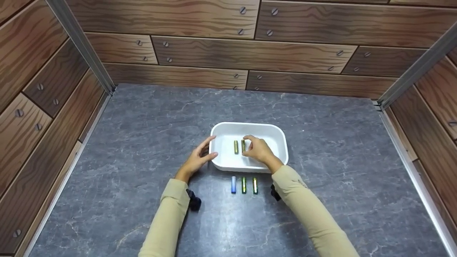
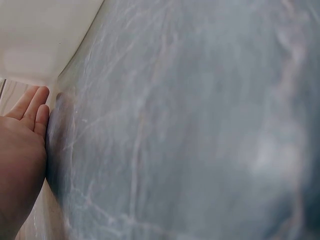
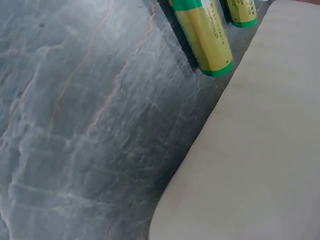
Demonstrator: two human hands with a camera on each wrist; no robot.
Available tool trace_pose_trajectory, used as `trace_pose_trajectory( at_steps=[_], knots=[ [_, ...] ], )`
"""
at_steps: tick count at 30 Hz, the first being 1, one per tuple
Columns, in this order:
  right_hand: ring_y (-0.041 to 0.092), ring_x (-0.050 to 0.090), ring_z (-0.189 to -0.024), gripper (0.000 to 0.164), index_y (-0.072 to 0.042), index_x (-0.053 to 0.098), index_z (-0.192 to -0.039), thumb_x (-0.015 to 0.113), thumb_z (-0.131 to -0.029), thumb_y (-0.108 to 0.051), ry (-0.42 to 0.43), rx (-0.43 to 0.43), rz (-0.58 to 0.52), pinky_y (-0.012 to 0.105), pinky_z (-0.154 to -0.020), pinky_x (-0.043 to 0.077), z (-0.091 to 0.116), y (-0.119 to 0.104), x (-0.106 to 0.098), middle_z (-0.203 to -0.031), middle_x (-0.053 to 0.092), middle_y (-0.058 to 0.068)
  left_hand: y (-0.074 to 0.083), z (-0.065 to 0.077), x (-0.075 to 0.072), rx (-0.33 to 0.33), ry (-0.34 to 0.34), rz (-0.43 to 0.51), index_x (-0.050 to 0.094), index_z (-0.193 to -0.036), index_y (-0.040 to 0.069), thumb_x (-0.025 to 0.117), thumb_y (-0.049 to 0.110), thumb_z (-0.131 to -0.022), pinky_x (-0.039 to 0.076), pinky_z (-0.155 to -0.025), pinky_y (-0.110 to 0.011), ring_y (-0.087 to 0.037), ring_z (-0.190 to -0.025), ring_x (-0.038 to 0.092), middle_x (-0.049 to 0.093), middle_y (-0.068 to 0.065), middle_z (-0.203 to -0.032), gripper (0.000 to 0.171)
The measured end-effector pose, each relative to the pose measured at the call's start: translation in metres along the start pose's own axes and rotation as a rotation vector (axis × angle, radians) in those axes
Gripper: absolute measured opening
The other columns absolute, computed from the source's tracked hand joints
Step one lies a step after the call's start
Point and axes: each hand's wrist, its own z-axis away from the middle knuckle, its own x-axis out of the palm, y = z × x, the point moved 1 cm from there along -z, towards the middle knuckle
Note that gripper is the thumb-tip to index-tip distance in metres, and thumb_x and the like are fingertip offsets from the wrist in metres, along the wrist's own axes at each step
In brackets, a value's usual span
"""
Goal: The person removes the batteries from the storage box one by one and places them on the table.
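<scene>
Head view, my feed: white rounded-corner tray [image 1: 250, 129] on a grey marbled tabletop [image 1: 339, 185], wood-plank panels [image 1: 214, 53] behind. Left hand [image 1: 196, 159] at the tray's left end, thumb and forefinger spread wide, tips at the rim. In the left wrist view I see other fingers of that hand held straight, close by the tray wall. Right hand [image 1: 260, 148] reaches in over the near wall, thumb and forefinger pinching a slim battery [image 1: 243, 145] end to end; whether it touches the tray floor I cannot tell. Just left of it, a gold battery [image 1: 236, 147] lies in the tray, roughly parallel. Outside, near the front wall, I count three in a row: blue battery [image 1: 234, 185], middle green-and-gold battery [image 1: 244, 185], right-hand green-and-gold battery [image 1: 255, 186], all lying flat, well spaced
</scene>
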Motion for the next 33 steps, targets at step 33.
trace_pose_trajectory(
  at_steps=[33],
  knots=[
    [0.019, 0.056, -0.071, 0.054, 0.000, 0.052, -0.133, 0.067, -0.082, -0.005, -0.011, 0.039, 0.048, 0.027, -0.065, 0.045, -0.005, 0.007, 0.011, -0.082, 0.065, 0.015, -0.002, 0.000, 0.000, 0.001, 0.020, -0.007, 0.033, -0.150, 0.008, 0.063, 0.008, -0.092, 0.034, -0.117, -0.048, -0.039, -0.139, 0.041, 0.041, -0.024, -0.150, 0.066]
  ],
)
